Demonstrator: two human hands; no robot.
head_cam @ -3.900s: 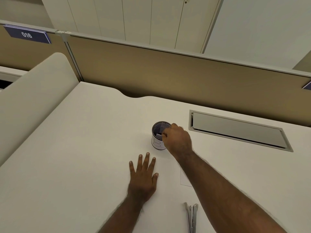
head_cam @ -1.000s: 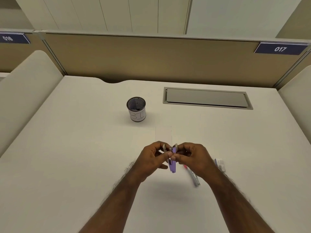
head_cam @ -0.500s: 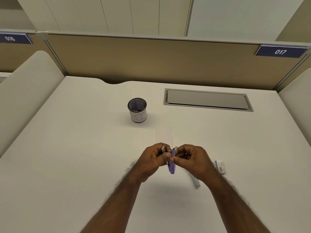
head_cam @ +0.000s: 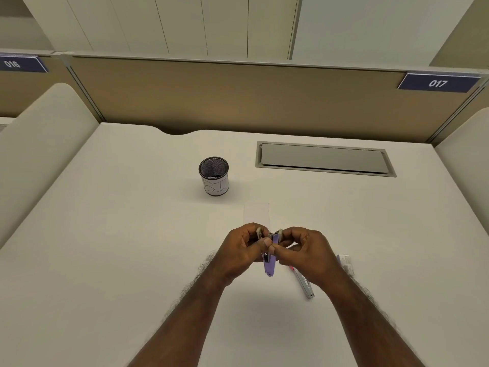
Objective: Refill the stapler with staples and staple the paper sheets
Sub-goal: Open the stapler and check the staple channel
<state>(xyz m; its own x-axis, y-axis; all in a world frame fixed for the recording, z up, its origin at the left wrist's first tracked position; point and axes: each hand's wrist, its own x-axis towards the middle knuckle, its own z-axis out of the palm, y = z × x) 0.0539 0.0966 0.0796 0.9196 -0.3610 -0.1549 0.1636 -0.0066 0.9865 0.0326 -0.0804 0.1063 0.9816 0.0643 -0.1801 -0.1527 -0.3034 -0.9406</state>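
A wide white table (head_cam: 111, 234) fills most of the view, closed off at 12 o'clock by a tan partition (head_cam: 238, 99) that carries a blue plate marked 017 (head_cam: 438, 82) at its 2 o'clock end and another marked 016 (head_cam: 16, 64) at 10 o'clock. Set into the table at 1 o'clock is a long grey cable hatch (head_cam: 324, 158), its lid flat.

Both forearms reach in from 6 o'clock and meet near the middle of the table. The left hand (head_cam: 243, 252) and the right hand (head_cam: 304, 255) are held above the surface, fingers curled, pinching between them a small purple stapler (head_cam: 270, 266) that hangs with its narrow end pointing toward 6 o'clock. Metal parts show at its top, between the thumbs; whether staples sit in them I cannot tell.

At 11 o'clock from the hands stands a black mesh cup (head_cam: 213, 176) with a white label. Directly at 12 o'clock from the hands, a pale paper sheet (head_cam: 256, 211) lies flat, barely distinct from the table. At 4 o'clock from the hands lies a slim silver metal piece (head_cam: 307, 286), partly under the right wrist, and just beyond it at 3 o'clock a small white staple box (head_cam: 345, 262).
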